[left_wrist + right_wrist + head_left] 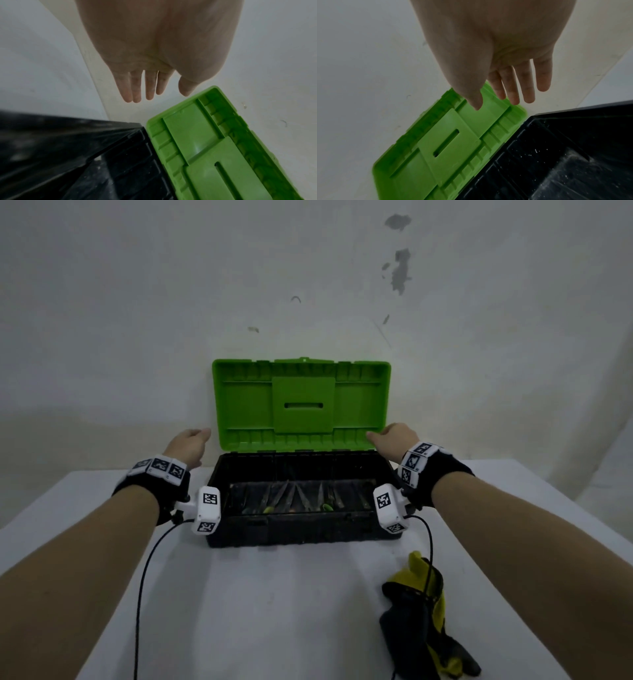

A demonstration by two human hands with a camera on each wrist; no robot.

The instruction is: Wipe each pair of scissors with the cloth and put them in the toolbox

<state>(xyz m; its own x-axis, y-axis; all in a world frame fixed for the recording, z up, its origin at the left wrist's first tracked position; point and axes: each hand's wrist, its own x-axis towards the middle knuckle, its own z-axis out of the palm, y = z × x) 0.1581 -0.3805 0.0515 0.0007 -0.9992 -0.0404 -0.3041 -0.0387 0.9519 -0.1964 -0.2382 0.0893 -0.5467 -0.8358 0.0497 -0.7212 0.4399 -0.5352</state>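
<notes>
both empty hands, left hand [186, 444] and right hand [394, 440], flank the green lid [301, 402]; press both top corners evenly, lowering it onto the toolbox [305, 529].

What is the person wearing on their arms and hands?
The forearms are bare, without sleeves. Each wrist carries a black band ringed with white square tags printed with black-and-white patterns. A white boxy camera unit with the same patterns juts from each band, trailing a thin black cable. The left hand and right hand are gloveless.
</notes>
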